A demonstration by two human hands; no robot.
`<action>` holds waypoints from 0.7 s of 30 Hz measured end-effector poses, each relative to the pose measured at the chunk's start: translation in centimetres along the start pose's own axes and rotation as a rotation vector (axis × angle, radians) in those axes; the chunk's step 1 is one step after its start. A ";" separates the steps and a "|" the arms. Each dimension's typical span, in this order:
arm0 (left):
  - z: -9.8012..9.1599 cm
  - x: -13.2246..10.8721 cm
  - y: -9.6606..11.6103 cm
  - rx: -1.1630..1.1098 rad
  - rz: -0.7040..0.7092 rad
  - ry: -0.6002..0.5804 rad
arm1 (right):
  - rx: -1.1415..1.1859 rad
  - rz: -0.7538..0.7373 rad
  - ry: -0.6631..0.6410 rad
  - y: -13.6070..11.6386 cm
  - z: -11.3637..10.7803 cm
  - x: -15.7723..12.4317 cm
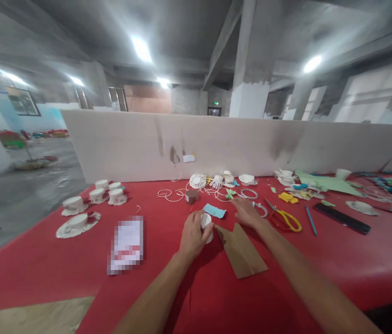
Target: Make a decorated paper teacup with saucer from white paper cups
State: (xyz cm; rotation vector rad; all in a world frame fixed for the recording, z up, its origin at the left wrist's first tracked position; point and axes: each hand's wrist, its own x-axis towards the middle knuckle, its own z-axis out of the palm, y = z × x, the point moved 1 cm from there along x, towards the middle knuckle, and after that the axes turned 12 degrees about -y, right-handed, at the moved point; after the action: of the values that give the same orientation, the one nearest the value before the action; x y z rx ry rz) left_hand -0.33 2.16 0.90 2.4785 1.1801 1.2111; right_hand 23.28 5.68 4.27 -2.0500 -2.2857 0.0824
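Observation:
My left hand (193,235) is wrapped around a small white paper cup (206,221) that rests on the red table (286,273). My right hand (246,212) lies flat on the table just right of the cup, fingers stretched toward a small light-blue paper piece (214,211). A brown paper sheet (242,252) lies between my forearms, just below the cup. Yellow-handled scissors (285,217) sit right of my right hand, beside a white ring (261,208).
Finished paper-cup teacups on saucers (78,218) stand at the left. A pixelated card (127,245) lies front left. White cut cups and rings (217,182) line the pale partition (217,144). Green paper (328,183), a black ruler (342,218) and a blue pen (310,220) are right.

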 end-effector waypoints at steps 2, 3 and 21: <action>-0.1 0.0 -0.2 0.011 -0.009 0.025 | -0.065 -0.124 0.012 -2.9 1.2 0.6; -0.2 0.0 -0.4 0.018 -0.015 0.036 | -0.092 -0.147 0.015 -3.6 1.8 0.8; -0.4 0.4 -0.4 -0.025 -0.045 -0.051 | 0.083 -0.009 0.163 0.1 4.1 0.5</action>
State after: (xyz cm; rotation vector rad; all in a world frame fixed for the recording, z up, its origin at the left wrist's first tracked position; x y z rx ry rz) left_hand -0.73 2.62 1.22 2.4367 1.1933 1.1369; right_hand 23.01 6.25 0.19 -1.9298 -2.1567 0.0092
